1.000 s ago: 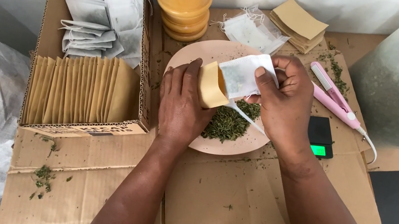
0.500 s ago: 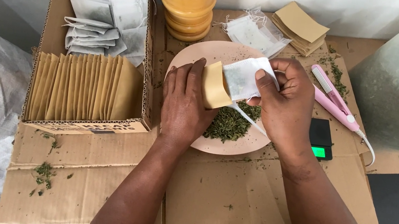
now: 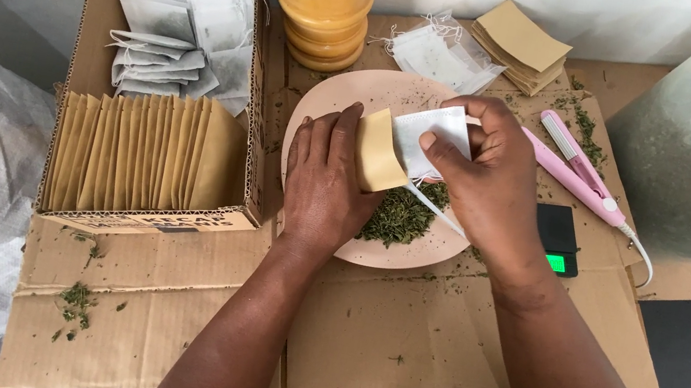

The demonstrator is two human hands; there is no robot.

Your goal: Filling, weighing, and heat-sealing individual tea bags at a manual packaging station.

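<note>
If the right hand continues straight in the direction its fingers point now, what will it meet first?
The right hand points left, pushing a white tea bag into the tan envelope held by the left hand. It would probably meet that envelope first, then the left hand's fingers.

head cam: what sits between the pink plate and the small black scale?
The right hand and wrist cover most of that stretch in the head view. Past the pink plate rim only bare cardboard with a few green flecks shows before the black scale.

A white tea bag [image 3: 431, 138] is sitting partway inside an open tan paper envelope [image 3: 378, 150], both tilted above the plate.
</note>
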